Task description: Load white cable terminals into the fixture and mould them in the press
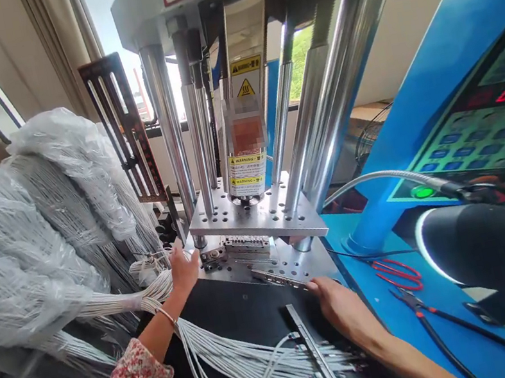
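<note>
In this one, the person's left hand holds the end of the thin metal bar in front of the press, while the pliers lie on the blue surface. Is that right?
Not quite: in the head view, the right hand holds the end of the thin metal bar in front of the press. The pliers lie on the blue surface.

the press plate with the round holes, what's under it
Under the press plate, a metal fixture block and part of the base plate show. The press plate covers whatever is farther back, so that area can't be seen.
</note>
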`<action>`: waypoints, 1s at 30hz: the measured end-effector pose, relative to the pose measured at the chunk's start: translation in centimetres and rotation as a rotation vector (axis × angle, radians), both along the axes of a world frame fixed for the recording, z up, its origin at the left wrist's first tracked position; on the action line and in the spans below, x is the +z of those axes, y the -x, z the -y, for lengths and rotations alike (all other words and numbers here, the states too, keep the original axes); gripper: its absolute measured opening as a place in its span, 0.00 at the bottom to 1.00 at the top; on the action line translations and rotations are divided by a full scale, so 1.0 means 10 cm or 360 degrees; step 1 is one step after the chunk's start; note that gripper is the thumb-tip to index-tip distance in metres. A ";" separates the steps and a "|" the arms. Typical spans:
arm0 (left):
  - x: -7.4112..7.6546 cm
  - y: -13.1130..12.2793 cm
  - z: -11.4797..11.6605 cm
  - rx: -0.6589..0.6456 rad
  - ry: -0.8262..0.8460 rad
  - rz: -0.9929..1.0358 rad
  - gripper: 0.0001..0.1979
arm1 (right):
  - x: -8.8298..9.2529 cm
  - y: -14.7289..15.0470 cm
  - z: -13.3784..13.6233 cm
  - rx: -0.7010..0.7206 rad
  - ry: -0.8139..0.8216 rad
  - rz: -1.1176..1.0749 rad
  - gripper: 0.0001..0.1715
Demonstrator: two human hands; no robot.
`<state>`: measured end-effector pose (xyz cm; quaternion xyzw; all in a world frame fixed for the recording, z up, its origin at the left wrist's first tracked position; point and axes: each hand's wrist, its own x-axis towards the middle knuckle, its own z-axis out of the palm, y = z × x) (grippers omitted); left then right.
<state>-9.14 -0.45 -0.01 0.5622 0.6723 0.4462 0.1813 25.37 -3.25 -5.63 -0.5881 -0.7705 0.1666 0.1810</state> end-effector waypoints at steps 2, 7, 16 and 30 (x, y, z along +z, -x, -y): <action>-0.18 -0.09 0.23 -0.0124 0.0021 -0.0188 0.11 | -0.06 -0.09 0.07 -0.0015 -0.0014 0.0097 0.19; -0.39 0.17 0.53 -0.0300 0.0206 -0.1377 0.22 | -0.08 -0.08 0.13 0.0097 -0.0332 0.0570 0.17; -0.44 0.20 0.42 -0.0304 -0.0014 -0.1222 0.19 | 0.57 0.00 0.82 0.0230 0.0687 0.0072 0.09; -0.19 -0.90 0.89 -0.1129 0.1234 0.1087 0.29 | 0.58 0.11 0.90 -0.0290 0.1231 -0.1220 0.21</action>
